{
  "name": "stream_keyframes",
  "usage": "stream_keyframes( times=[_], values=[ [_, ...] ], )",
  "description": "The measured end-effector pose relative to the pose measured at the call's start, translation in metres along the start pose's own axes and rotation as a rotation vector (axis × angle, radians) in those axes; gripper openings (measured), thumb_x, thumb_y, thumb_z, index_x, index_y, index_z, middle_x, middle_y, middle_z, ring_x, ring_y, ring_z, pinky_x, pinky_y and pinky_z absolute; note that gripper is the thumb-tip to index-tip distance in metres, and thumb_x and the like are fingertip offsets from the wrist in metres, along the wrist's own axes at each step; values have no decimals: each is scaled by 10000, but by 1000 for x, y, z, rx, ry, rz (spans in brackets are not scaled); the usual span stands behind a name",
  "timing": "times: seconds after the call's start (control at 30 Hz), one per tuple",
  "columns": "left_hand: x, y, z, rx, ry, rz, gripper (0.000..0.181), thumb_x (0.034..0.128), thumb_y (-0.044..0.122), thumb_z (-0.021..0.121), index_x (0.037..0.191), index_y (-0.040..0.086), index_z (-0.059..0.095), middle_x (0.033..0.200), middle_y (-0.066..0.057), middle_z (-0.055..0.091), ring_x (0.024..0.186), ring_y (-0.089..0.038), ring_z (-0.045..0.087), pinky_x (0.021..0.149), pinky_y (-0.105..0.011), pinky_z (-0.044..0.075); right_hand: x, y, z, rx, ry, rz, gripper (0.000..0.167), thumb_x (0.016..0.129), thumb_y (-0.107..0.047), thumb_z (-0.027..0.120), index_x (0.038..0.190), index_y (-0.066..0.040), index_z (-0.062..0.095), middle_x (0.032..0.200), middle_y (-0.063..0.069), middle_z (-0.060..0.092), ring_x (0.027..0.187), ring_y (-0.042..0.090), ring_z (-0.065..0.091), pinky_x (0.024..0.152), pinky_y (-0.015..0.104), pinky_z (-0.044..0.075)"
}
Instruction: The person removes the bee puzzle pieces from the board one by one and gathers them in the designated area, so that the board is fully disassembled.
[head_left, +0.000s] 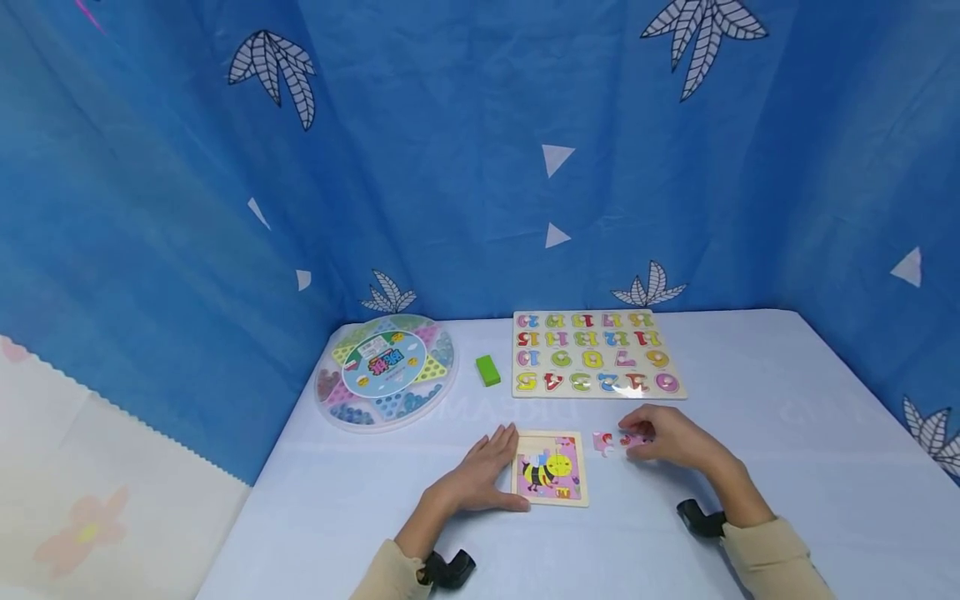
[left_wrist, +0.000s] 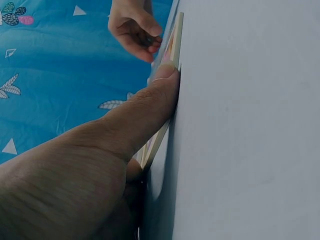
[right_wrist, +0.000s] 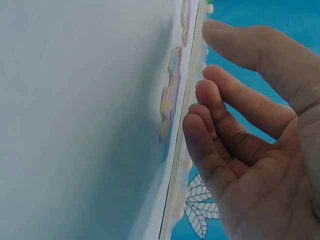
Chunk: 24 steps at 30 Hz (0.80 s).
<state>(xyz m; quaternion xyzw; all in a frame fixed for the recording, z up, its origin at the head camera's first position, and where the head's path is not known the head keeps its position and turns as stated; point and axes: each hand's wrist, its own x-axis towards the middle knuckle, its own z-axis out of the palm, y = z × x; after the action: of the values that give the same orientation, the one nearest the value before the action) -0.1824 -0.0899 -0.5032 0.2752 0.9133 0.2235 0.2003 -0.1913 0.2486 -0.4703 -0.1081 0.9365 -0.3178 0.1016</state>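
Observation:
A small wooden jigsaw tray (head_left: 550,497) with a bee picture lies flat on the table; bare wood shows at its upper left. My left hand (head_left: 480,477) rests against the tray's left side, fingers fairly straight, and in the left wrist view its thumb (left_wrist: 145,112) lies along the edge. My right hand (head_left: 678,440) hovers over loose pink jigsaw pieces right of the tray. One piece (head_left: 602,442) lies in plain sight; another (head_left: 628,439) is partly under the fingers. In the right wrist view the bent fingers stand apart from the pieces (right_wrist: 172,92), with nothing between them.
Behind the tray lies a wooden number puzzle board (head_left: 597,394) with colourful numerals. A green block (head_left: 487,371) sits to its left, and a round game board with marbles (head_left: 386,367) lies farther left. Blue patterned cloth (head_left: 465,167) hangs along the table's back.

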Motion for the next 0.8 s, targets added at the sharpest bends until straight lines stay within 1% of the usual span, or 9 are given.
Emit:
stream_keyframes(
  times=[0.2,0.3,0.43,0.67,0.8],
  values=[
    [-1,0,1,-7,-1,1,1104,776,603,716,1570,103,136,1660,-24,74,1540,-188,36,1253,-446,79,5,-9,4,-14,5,-12,407,714,-189,863,1076,-83,709,956,-1,670,824,133,540,718,210,516],
    [0,1,0,-5,2,-1,1105,776,608,714,1570,102,136,1659,-23,78,1539,-186,40,1253,-441,78,8,-14,6,-16,5,-34,395,715,-187,862,1068,-91,712,970,-11,677,828,132,546,729,218,523],
    [0,1,-1,4,6,-1,1100,778,610,711,1570,103,140,1660,-15,80,1540,-179,42,1255,-433,77,14,-24,12,-10,-5,-70,380,719,-174,857,1057,-78,712,955,-11,678,815,139,547,711,218,519],
    [0,1,0,0,8,-5,1100,778,604,714,1570,103,138,1660,-11,79,1540,-175,42,1256,-428,75,22,-42,20,-2,-24,-62,357,716,-166,859,1037,-97,719,950,-11,675,824,137,555,766,274,543],
    [-1,2,0,1,6,-10,1097,780,599,716,1570,106,137,1660,-7,76,1540,-172,40,1256,-424,72,24,-49,23,11,-42,-85,340,713,-138,857,1021,-95,720,919,-8,659,798,141,541,714,237,521]
  ],
)
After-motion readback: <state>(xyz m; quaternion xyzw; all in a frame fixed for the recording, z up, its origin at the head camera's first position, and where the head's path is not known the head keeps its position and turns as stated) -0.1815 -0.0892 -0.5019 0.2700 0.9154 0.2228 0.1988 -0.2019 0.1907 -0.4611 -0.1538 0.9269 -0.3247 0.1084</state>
